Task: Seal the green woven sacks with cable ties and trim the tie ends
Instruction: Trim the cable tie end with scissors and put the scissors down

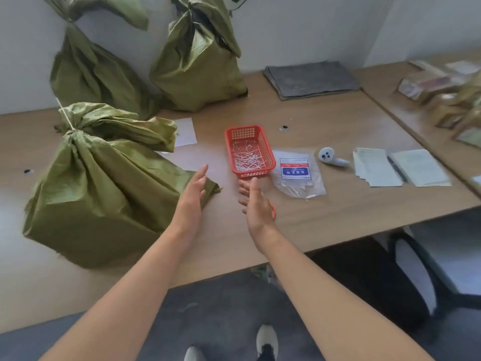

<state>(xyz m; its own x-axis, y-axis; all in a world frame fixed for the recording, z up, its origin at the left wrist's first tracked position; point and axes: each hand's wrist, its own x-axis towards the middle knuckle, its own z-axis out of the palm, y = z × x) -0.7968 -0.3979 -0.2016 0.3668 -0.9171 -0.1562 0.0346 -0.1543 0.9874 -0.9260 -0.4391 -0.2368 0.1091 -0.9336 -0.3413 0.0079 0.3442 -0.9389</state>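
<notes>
Hidden or unclear:
- Red loop (272, 211): a sliver shows at the right hand's outer edge and the rest is covered. What it is, and whether the hand touches it, cannot be told.
- White round object (329, 155): lies right of the tie packet. Its kind is unclear.
- Blurred packets (442, 95): on the adjoining surface at right, cut off by the frame edge.
- Rear sacks: tops cropped at the upper edge.

Hands:
- Left hand (192, 194): fingers straight and released, holding nothing, over the near sack's right corner.
- Right hand (256, 204): fingers loosely spread and released, just in front of the basket.

Task items:
- Near green woven sack (99, 194): front left of the surface, neck gathered, with a white cable tie (66, 117) around it, the long end untrimmed.
- Second sack (88, 71) and third sack (197, 66): standing at the back against the wall.
- Red basket (250, 151): centre, holding white tie offcuts.
- Clear tie packet (296, 175): just right of the basket.

Surface and room:
- Wooden surface (338, 209): also carries a paper slip (184, 131), a grey folded stack (311, 79) and papers with a pen (397, 168).
- White wall (299, 27).
- Grey floor (221, 308).
- Dark chair (421, 277).
- Shoe (266, 340): at the bottom edge.
</notes>
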